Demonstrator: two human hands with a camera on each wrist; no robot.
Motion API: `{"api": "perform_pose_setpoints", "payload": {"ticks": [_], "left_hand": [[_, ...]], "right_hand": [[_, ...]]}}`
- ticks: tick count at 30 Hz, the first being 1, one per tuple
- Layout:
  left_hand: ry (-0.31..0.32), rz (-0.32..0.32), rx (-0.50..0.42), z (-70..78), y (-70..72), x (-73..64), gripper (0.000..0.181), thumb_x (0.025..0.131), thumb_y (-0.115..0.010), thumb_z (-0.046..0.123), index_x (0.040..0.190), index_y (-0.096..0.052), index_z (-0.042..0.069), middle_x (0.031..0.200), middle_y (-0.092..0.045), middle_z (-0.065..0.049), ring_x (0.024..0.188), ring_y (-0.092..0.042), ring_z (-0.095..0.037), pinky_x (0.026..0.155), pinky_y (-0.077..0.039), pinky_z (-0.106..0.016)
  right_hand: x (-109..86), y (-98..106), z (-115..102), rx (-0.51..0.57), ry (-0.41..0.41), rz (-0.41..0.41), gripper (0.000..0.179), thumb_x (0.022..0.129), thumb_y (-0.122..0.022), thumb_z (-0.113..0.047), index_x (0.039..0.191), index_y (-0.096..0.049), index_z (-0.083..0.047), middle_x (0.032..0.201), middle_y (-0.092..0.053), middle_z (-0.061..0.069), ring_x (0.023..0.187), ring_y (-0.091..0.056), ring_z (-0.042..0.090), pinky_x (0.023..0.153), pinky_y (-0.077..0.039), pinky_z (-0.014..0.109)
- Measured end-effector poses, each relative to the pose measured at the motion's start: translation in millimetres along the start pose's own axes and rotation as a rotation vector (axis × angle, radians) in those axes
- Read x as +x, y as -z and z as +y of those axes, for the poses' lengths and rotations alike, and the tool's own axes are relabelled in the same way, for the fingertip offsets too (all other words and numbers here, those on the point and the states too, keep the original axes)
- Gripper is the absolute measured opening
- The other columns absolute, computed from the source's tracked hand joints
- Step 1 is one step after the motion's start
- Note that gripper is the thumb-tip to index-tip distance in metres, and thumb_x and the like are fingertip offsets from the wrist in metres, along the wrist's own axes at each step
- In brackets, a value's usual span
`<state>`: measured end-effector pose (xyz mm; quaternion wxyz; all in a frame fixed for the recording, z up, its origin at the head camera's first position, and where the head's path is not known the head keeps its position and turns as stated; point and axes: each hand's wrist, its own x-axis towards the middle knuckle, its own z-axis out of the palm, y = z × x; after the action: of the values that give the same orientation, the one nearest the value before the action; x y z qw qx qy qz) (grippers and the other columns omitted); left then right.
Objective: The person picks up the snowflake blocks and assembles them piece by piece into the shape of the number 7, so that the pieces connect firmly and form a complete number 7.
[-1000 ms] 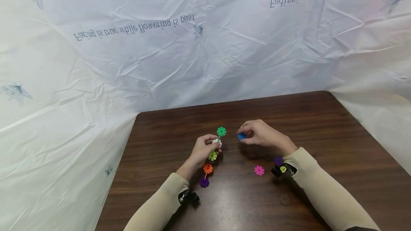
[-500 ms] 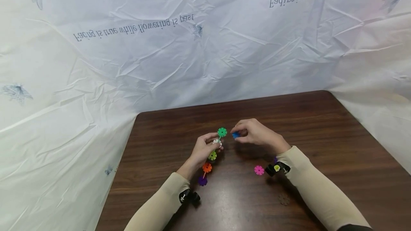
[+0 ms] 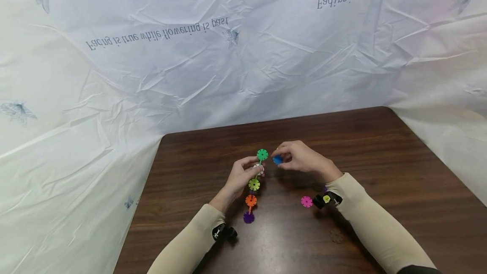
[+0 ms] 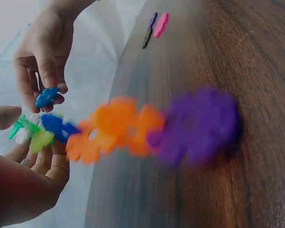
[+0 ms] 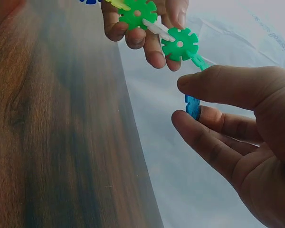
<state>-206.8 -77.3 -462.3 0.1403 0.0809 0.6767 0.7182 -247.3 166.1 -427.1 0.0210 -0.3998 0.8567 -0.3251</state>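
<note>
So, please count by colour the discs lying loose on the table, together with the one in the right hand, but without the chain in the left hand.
Pink disc: 1
Purple disc: 1 (mostly hidden in the head view)
Black disc: 1
Brown disc: 1
Blue disc, in the right hand: 1
Total: 5 in view

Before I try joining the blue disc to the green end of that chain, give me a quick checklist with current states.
1. Left hand holding the chain: ok, gripped near its upper end.
2. Right hand pinching the blue disc: ok.
3. Blue disc in contact with the green disc at the chain's end: not ok, the head view shows a gap.
4. The two lined up for joining: cannot tell, the blue disc is partly covered.
5. Purple disc attached at the lower end: ok.
</note>
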Motion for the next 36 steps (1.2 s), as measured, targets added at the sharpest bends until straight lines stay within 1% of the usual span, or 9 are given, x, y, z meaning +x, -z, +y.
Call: {"api": "perform_pose_setpoints", "payload": {"ticks": [4,8,12,15,18,22,24,28,36], "left_hand": [[0.006,0.005,-0.003,0.2,-0.6,-0.3,0.04,0.093,-0.065,0.005,0.131,-0.056,-0.002,0.126,-0.057,-0.035,0.096,-0.069,-0.031,0.095,-0.049,-0.055],[0.006,0.0,-0.006,-1.1,-0.7,0.2,0.041,0.093,-0.065,0.008,0.131,-0.056,-0.003,0.127,-0.055,-0.034,0.088,-0.069,-0.019,0.094,-0.05,-0.054],[0.007,0.028,0.029,-2.0,-1.1,1.1,0.04,0.094,-0.066,0.018,0.128,-0.059,-0.001,0.125,-0.059,-0.03,0.093,-0.067,-0.015,0.085,-0.055,-0.041],[0.013,0.058,0.058,-1.2,-1.3,1.7,0.037,0.094,-0.066,0.022,0.126,-0.062,0.002,0.123,-0.063,-0.027,0.097,-0.065,-0.014,0.079,-0.053,-0.033],[0.005,0.059,0.037,-0.7,-1.6,2.2,0.035,0.095,-0.065,0.017,0.125,-0.062,0.0,0.124,-0.061,-0.028,0.105,-0.065,-0.028,0.08,-0.054,-0.031],[-0.014,0.036,-0.026,-0.6,-2.2,2.3,0.034,0.095,-0.063,0.009,0.126,-0.06,-0.004,0.127,-0.056,-0.033,0.107,-0.065,-0.036,0.084,-0.056,-0.031],[-0.024,0.023,-0.044,-0.4,-2.5,2.1,0.033,0.094,-0.063,0.006,0.125,-0.061,-0.005,0.127,-0.055,-0.035,0.1,-0.069,-0.03,0.085,-0.056,-0.032],[-0.038,0.012,-0.032,-0.2,-2.7,1.8,0.032,0.094,-0.063,0.007,0.125,-0.061,-0.005,0.123,-0.06,-0.03,0.094,-0.071,-0.021,0.084,-0.057,-0.033],[-0.041,0.013,-0.014,-0.6,-2.8,1.3,0.03,0.094,-0.063,0.005,0.123,-0.063,-0.004,0.117,-0.065,-0.024,0.09,-0.071,-0.017,0.083,-0.057,-0.033]], "right_hand": [[2.0,-1.0,-2.1,0.008,-0.005,0.016,0.032,0.087,-0.074,-0.015,0.117,-0.069,-0.006,0.11,-0.066,0.005,0.089,-0.068,0.013,0.074,-0.057,0.023],[3.8,-1.9,-2.5,0.012,-0.017,0.028,0.031,0.087,-0.074,-0.017,0.116,-0.07,-0.007,0.108,-0.067,0.004,0.086,-0.068,0.009,0.072,-0.057,0.02],[4.8,-2.3,-2.7,0.018,-0.014,0.036,0.03,0.086,-0.075,-0.016,0.115,-0.07,-0.009,0.106,-0.068,0.004,0.083,-0.067,0.008,0.071,-0.057,0.021],[5.4,-2.1,-3.3,0.03,-0.008,0.032,0.03,0.087,-0.074,-0.016,0.115,-0.07,-0.008,0.107,-0.068,0.005,0.084,-0.068,0.009,0.072,-0.057,0.021],[6.6,-2.2,-3.1,0.049,-0.013,0.022,0.031,0.088,-0.074,-0.019,0.116,-0.07,-0.008,0.108,-0.068,0.005,0.085,-0.068,0.009,0.072,-0.057,0.021],[8.2,-3.1,-2.1,0.061,-0.009,0.017,0.031,0.088,-0.074,-0.022,0.116,-0.07,-0.009,0.107,-0.068,0.005,0.085,-0.068,0.009,0.073,-0.057,0.022],[8.8,-3.3,-2.5,0.062,-0.005,0.018,0.031,0.088,-0.074,-0.022,0.115,-0.07,-0.009,0.107,-0.068,0.005,0.085,-0.068,0.009,0.073,-0.057,0.022],[9.6,-4.1,-2.7,0.068,-0.003,0.016,0.03,0.088,-0.074,-0.023,0.115,-0.07,-0.009,0.107,-0.069,0.005,0.085,-0.068,0.009,0.073,-0.057,0.021],[10.4,-7.0,-2.5,0.087,-0.016,0.009,0.032,0.088,-0.074,-0.026,0.114,-0.071,-0.008,0.105,-0.07,0.005,0.085,-0.068,0.01,0.073,-0.056,0.021]]}}
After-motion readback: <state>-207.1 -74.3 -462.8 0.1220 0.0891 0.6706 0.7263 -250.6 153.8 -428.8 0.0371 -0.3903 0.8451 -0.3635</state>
